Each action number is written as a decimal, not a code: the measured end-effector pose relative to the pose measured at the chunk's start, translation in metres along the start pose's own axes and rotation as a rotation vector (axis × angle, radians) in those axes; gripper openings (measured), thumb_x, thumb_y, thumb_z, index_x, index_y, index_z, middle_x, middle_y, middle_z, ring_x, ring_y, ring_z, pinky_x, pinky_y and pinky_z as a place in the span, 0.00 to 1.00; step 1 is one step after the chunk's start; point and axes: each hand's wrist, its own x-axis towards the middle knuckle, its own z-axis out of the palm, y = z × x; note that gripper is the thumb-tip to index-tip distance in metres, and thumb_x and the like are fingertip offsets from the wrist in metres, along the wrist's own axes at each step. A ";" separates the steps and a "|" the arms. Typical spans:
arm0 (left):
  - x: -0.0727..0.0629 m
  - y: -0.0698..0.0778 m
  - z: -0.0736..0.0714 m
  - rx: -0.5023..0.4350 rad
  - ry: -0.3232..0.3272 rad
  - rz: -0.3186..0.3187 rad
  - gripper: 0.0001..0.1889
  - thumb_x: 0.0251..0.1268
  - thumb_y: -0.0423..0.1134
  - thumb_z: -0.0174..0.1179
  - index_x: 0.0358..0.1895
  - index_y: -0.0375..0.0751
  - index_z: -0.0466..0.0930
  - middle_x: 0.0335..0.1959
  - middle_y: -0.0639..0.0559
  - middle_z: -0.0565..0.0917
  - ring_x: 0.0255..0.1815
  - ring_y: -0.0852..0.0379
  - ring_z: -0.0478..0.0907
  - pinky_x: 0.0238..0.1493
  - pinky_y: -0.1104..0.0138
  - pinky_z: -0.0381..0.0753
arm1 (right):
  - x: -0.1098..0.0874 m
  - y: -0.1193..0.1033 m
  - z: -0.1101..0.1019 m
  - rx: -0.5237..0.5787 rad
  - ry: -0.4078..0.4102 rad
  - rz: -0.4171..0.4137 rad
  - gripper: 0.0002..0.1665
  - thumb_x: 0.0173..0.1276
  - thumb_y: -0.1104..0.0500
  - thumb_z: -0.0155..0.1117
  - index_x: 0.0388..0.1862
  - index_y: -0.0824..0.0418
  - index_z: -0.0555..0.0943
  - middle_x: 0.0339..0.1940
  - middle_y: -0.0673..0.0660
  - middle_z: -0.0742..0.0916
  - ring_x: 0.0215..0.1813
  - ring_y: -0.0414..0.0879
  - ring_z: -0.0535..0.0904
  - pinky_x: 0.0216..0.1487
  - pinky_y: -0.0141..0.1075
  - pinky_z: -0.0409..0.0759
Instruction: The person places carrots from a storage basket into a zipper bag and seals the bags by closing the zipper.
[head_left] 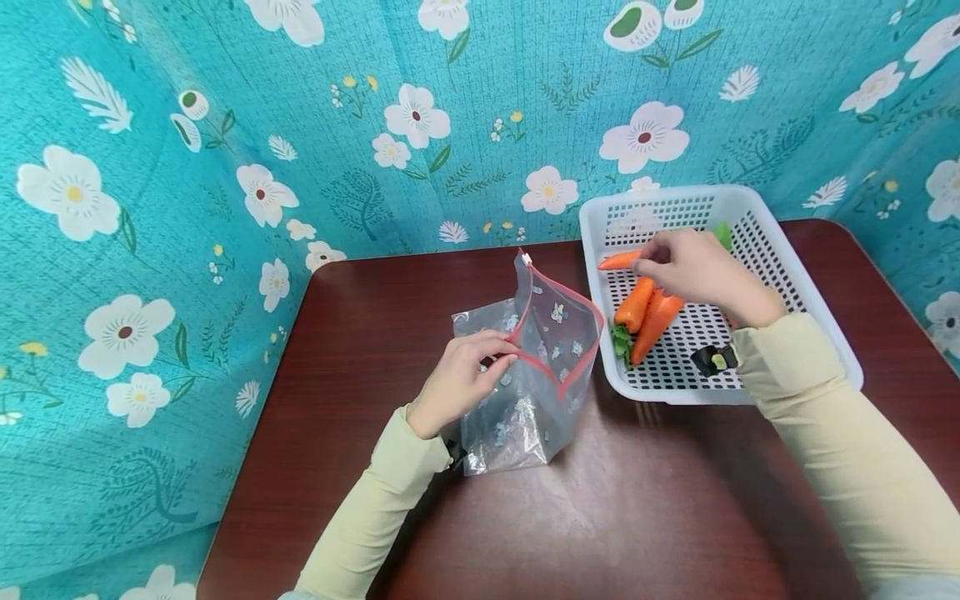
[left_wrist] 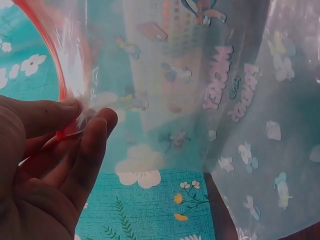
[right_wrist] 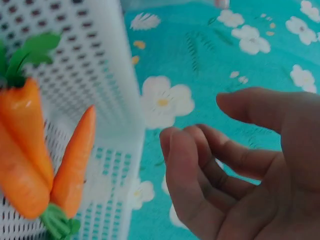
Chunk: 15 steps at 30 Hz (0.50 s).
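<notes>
My left hand (head_left: 468, 375) pinches the red-rimmed edge of a clear zip bag (head_left: 506, 433) between thumb and fingers. The bag is printed with small cartoon figures, and its mouth gapes toward the right. In the left wrist view the thumb and fingertips meet on the red zip strip (left_wrist: 52, 55). Over the white plastic basket (head_left: 806, 275) hangs my right hand (head_left: 693, 267), its fingers loosely bent and the thumb apart, holding nothing. Below it lie several orange carrots (head_left: 656, 325) with green tops; the hand hides part of them. One carrot (right_wrist: 75, 160) shows whole in the right wrist view.
The basket stands at the right on a dark red-brown table (head_left: 360, 333), close beside the bag. A teal flowered cloth (head_left: 495, 125) hangs behind the table and along its left side. A white slider (head_left: 527, 260) sits at the bag's upper corner.
</notes>
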 end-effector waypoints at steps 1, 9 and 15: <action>0.000 0.000 0.000 0.005 0.006 0.000 0.07 0.62 0.33 0.64 0.41 0.38 0.86 0.43 0.48 0.86 0.36 0.59 0.80 0.38 0.63 0.84 | 0.001 0.004 -0.001 -0.007 0.004 0.016 0.18 0.70 0.53 0.55 0.42 0.68 0.79 0.29 0.62 0.84 0.28 0.49 0.76 0.25 0.38 0.72; 0.002 0.002 0.003 -0.007 0.035 -0.001 0.06 0.62 0.33 0.64 0.41 0.39 0.86 0.41 0.50 0.85 0.34 0.61 0.78 0.35 0.63 0.83 | 0.012 0.035 0.002 -0.059 -0.081 0.149 0.20 0.71 0.50 0.54 0.27 0.66 0.76 0.16 0.54 0.75 0.21 0.47 0.73 0.24 0.38 0.71; 0.003 0.005 0.004 0.016 0.047 -0.002 0.05 0.64 0.36 0.63 0.39 0.43 0.86 0.41 0.53 0.86 0.37 0.62 0.78 0.34 0.67 0.78 | 0.017 0.055 0.011 -0.086 -0.157 0.235 0.27 0.71 0.47 0.52 0.13 0.54 0.62 0.10 0.47 0.64 0.17 0.46 0.71 0.22 0.37 0.69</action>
